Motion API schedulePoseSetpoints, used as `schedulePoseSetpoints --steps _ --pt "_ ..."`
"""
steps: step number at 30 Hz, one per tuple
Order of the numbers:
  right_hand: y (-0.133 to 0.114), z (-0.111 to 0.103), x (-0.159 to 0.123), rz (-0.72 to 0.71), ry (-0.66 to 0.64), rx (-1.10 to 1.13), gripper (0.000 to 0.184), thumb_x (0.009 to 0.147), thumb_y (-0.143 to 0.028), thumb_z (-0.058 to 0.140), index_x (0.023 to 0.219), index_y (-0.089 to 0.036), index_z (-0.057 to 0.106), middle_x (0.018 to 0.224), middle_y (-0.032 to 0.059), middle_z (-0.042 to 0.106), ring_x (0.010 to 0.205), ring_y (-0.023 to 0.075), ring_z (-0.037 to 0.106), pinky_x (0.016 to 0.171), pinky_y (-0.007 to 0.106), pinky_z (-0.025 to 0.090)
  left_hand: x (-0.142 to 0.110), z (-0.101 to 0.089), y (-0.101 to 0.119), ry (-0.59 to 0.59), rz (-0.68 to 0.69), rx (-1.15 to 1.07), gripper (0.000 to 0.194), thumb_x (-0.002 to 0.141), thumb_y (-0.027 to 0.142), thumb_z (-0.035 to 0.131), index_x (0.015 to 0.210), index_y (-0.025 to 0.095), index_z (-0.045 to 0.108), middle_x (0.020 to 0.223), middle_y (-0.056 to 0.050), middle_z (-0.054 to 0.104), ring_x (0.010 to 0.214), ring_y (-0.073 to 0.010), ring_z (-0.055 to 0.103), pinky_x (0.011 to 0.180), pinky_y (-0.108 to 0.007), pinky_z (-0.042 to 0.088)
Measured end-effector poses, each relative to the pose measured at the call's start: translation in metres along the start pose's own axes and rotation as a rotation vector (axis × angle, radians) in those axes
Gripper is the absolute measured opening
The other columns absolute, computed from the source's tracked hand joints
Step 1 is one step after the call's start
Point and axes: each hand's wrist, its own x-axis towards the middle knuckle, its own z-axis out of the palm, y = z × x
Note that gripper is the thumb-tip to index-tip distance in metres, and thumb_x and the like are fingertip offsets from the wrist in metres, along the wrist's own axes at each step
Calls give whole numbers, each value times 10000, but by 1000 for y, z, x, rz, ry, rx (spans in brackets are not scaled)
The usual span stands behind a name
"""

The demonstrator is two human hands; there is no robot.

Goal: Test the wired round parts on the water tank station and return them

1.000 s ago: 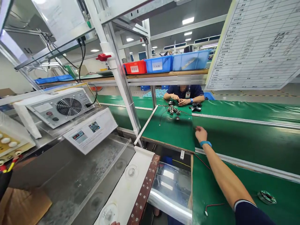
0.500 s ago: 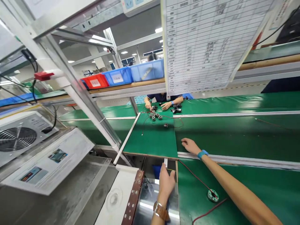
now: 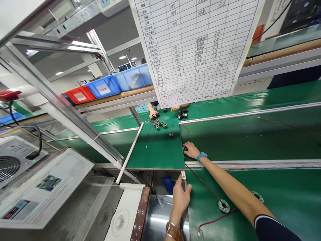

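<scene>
My right hand [image 3: 192,150], with a blue wristband, reaches to the right edge of the green board [image 3: 160,157]. Its fingers are closed round a small dark cylindrical part [image 3: 185,148], mostly hidden by the hand. My left hand [image 3: 181,195], wearing a brown-strapped watch, has its fingers stretched and thumb apart beside the end of a white rail [image 3: 184,175]. No object shows in it. Below my right forearm, a round green-rimmed part [image 3: 223,206] with red wires lies on the green bench mat [image 3: 208,187]. Another such part [image 3: 257,196] is partly covered by that forearm.
Several small motors [image 3: 157,125] with wires lie at the board's far end, and a single one [image 3: 171,134] nearer. A co-worker's hand [image 3: 153,113] handles parts there. A metal frame post [image 3: 75,110] stands left; a paper form [image 3: 195,50] hangs overhead beside bins [image 3: 104,89].
My right hand has moved left to the board's edge and closed round a dark part. My left hand has come slightly right, by the rail end. The camera view has shifted.
</scene>
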Motion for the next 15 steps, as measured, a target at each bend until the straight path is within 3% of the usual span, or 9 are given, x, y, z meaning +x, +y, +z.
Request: schedulePoseSetpoints --steps 3,7,9,12,15 --pt "-3 -10 1 33 20 -93 262 804 -291 659 1016 -137 640 1078 125 598 1015 252 538 823 290 396 -1 1 -7 0 81 31 621 786 306 602 1366 105 503 1352 -192 594 1225 -298 560 1065 -398 383" --pt "16 -44 -20 292 88 -190 227 796 -292 675 938 -131 600 944 122 627 869 240 587 689 282 381 -10 -8 -19 16 92 23 576 793 339 588 1310 87 554 1329 -210 602 1196 -301 576 1038 -400 410" --pt "25 -71 -40 349 149 -159 214 792 -294 671 925 -152 581 884 92 636 793 223 594 649 280 375 -17 -16 -21 64 95 18 572 796 353 582 1296 75 564 1332 -220 594 1200 -306 572 1039 -411 413" --pt "18 -117 -77 171 260 -32 235 775 -370 681 879 -194 565 871 52 639 777 212 593 662 284 406 -30 -26 -9 147 144 14 533 823 352 551 1280 80 571 1340 -213 588 1241 -305 543 1071 -438 392" --pt "-27 -161 -114 -144 340 96 282 780 -457 674 855 -206 568 1014 77 642 901 226 592 775 316 446 -50 -32 22 205 238 4 514 856 339 527 1323 126 540 1397 -172 552 1314 -283 482 1128 -444 338"
